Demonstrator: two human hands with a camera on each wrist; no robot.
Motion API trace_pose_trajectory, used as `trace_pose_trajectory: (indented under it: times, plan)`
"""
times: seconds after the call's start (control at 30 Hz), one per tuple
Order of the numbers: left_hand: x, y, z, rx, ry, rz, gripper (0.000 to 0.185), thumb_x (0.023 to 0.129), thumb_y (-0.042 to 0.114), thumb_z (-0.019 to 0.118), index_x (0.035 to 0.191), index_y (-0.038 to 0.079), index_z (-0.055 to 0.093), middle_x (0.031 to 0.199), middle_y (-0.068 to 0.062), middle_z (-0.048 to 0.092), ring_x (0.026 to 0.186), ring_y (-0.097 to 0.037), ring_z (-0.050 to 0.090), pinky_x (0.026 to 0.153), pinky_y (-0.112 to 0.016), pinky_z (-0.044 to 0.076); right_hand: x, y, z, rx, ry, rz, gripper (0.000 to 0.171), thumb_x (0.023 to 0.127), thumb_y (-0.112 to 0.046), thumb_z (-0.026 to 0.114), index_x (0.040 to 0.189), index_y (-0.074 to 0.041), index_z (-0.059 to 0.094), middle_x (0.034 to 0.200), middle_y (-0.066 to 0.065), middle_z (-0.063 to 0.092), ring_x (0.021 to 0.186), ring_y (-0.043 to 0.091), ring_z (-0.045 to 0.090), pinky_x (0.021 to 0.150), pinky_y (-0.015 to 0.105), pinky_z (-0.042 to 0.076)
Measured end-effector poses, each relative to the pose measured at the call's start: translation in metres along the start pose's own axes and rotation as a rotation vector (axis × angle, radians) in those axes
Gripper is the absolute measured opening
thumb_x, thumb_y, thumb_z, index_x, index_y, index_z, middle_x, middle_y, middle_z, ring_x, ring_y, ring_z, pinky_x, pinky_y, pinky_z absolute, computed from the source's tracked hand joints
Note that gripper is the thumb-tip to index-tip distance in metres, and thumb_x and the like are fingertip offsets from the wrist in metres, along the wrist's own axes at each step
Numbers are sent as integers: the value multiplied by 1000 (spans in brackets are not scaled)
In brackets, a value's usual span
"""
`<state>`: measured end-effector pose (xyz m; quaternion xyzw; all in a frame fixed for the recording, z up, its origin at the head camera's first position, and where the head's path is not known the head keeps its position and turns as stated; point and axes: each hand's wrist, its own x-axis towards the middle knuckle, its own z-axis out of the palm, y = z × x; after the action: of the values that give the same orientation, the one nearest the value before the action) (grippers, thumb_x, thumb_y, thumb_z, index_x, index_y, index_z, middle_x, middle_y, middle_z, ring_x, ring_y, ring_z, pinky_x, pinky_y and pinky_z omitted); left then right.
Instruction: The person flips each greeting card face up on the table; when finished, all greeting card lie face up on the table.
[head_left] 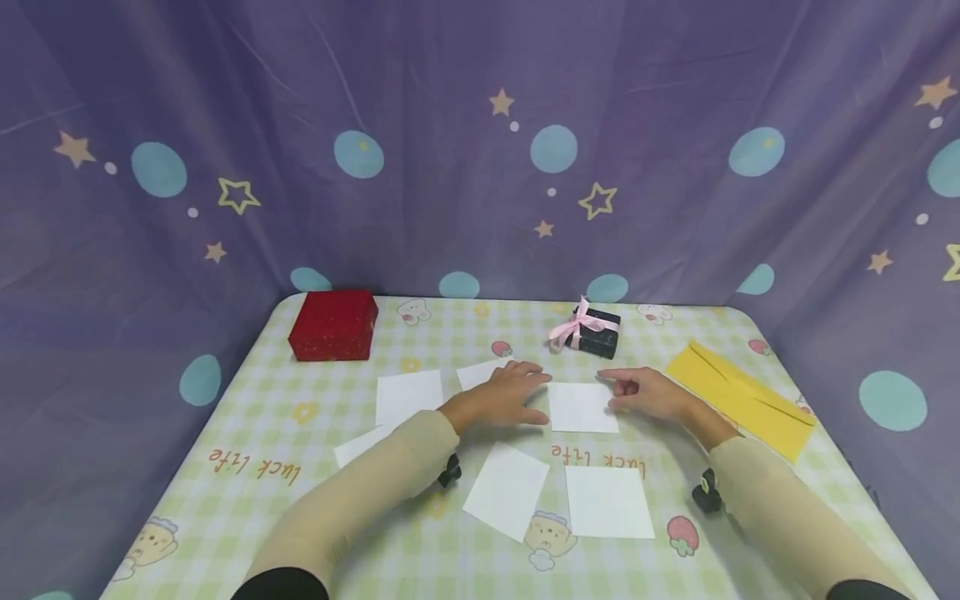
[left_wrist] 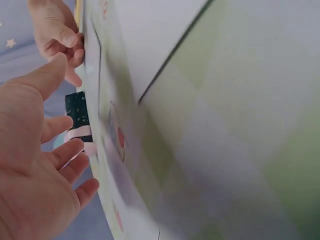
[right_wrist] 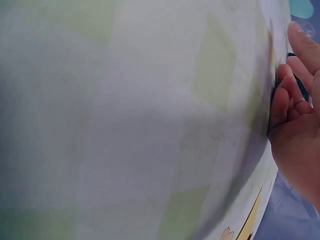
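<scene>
Several white paper cards lie flat on the tablecloth. Between my two hands is one square card (head_left: 581, 407). My left hand (head_left: 504, 398) is just left of it, fingers spread and partly over a card (head_left: 476, 377) behind; its palm and loose fingers (left_wrist: 65, 152) hold nothing in the left wrist view. At the square card's right edge is my right hand (head_left: 647, 393), index finger extended and the other fingers bent, with nothing visible in its grasp. Whether its fingertips touch the card I cannot tell. Nearer me lie a tilted card (head_left: 506, 492) and a straighter card (head_left: 609, 502).
A red box (head_left: 333, 327) stands at the back left. Toward the back right sits a small black box (head_left: 600, 335) with a pink ribbon. A yellow envelope (head_left: 738, 400) lies by the right edge. Left of my left arm are two more cards, one (head_left: 407, 397) behind the other.
</scene>
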<state>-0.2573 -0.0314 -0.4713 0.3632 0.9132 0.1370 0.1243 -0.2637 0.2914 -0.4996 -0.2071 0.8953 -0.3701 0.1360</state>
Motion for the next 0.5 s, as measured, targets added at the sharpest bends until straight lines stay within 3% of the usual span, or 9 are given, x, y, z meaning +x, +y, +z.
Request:
trace_pose_trajectory:
  times: [0.23,0.5]
  plan:
    - [19,11,14,100,-39,-40,77,94,57,64,156,18,41,157,-8,42,140,-28,41,110,-46,38,4,6,4,-71,23,13,52,86,-20,82,135,-9,66,88,-2,63,73,7,52,68,22,46]
    - [22,15,20,168,-19,-65,72,93,55,66,154,23,45,153,-6,45,134,-25,43,108,-43,38,5,2,6,-52,54,70,46,82,-16,85,126,-10,73,84,-2,65,71,9,52,65,22,46]
